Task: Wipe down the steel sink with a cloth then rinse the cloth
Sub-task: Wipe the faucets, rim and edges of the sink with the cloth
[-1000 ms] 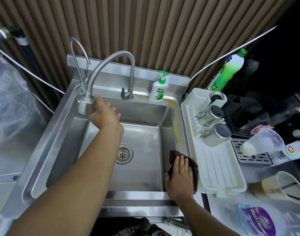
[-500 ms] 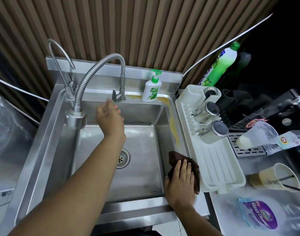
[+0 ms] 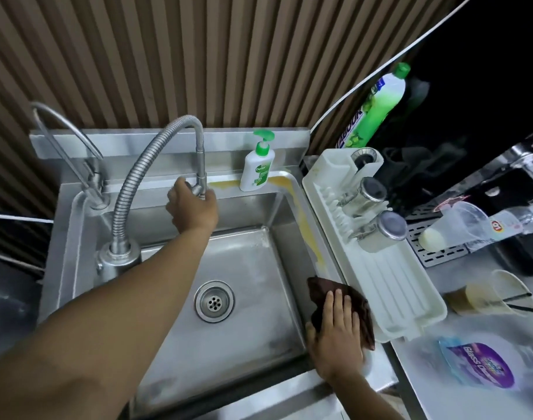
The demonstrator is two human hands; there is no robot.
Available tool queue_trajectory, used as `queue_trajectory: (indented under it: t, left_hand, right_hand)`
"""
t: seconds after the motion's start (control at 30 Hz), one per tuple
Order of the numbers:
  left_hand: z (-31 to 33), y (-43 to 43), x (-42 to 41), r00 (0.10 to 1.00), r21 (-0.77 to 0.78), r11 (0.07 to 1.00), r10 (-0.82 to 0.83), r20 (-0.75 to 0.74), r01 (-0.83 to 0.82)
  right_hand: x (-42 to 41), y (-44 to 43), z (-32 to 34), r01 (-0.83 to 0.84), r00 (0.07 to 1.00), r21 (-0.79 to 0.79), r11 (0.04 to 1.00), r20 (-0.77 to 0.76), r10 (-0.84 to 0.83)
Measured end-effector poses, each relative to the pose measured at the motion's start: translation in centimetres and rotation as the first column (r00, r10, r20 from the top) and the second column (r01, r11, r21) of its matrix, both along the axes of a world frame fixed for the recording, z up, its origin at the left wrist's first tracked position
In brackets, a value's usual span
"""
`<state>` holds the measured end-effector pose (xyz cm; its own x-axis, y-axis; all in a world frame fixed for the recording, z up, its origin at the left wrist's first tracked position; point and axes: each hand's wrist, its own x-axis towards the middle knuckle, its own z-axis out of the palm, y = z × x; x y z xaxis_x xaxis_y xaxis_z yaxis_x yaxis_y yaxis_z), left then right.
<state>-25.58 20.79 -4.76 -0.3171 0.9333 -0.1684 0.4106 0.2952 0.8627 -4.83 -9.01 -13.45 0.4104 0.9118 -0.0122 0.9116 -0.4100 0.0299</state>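
Note:
The steel sink fills the middle of the view, with a round drain in its basin. A yellow-brown stain runs along its back and right rim. My left hand reaches across the basin and is closed around the handle at the base of the flexible-hose tap. No water is running. My right hand lies flat, fingers together, pressing a dark brown cloth onto the sink's right rim near the front corner.
A white soap pump bottle stands on the back rim. A white drying rack with two steel canisters borders the sink on the right. A second thin tap stands back left. Cups, a green bottle and a purple pouch lie further right.
My left hand moved from the spray head at the left across the basin to the tap handle at the back and closed on it. My right hand and cloth stayed on the right rim.

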Motion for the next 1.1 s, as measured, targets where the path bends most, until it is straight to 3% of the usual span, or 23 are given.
queue_trajectory:
  t: [0.3,0.47,0.73,1.1]
  left_hand:
    - [-1.1,3.3,0.0,0.936,-0.013,0.985,-0.167,-0.31,0.171]
    - [-1.3,5.1,-1.3,0.901,0.031,0.977,-0.184,-0.392,0.212]
    - [-1.3,5.6,-1.6,0.877,-0.03,0.969,-0.234,-0.419,0.244]
    - [-1.6,6.1,-2.1,0.856,-0.036,0.96,-0.265,-0.445,0.278]
  right_hand:
    - [0.5,1.8,0.5,-0.005,1.0,-0.075,0.997,-0.008,0.004]
    - [1.5,4.3,-0.2,-0.034,0.999,-0.086,0.996,0.018,0.035]
    - [1.7,7.2,0.0,-0.068,0.997,-0.104,0.992,0.027,0.071]
    - [1.6,2.4,0.5,-0.103,0.994,-0.118,0.988,0.03,0.108]
